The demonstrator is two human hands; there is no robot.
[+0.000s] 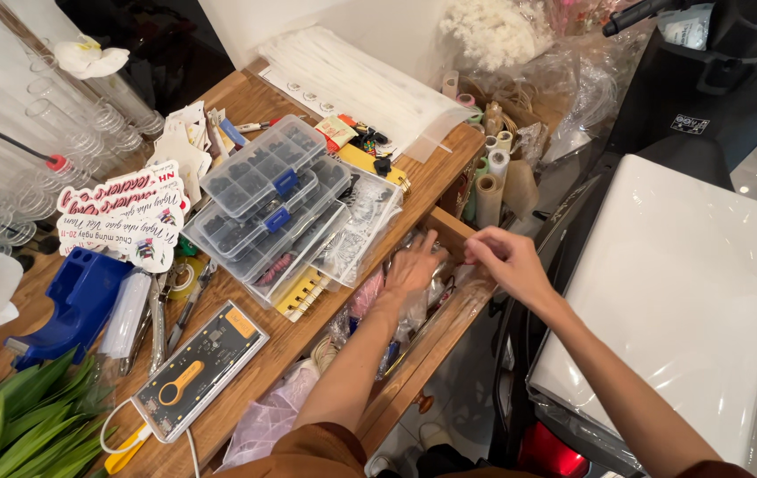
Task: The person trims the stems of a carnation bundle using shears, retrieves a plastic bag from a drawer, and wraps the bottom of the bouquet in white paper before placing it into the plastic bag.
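Note:
My left hand (412,265) reaches into an open wooden drawer (449,228) under the tabletop, fingers spread over clear plastic bags (414,310) and small items inside. Close beside it, my right hand (507,259) hovers at the drawer's right front corner with fingers pinched together; whether it holds anything cannot be told. Both forearms stretch out from the bottom of the view.
On the wooden table (307,332) sit stacked clear compartment boxes (272,190), printed tags (126,217), a blue tape dispenser (77,301), pliers (157,319), a clear-cased device (201,367) and green leaves (15,425). Glass tubes (60,133) stand far left. A scooter with a white-covered seat (679,292) stands right.

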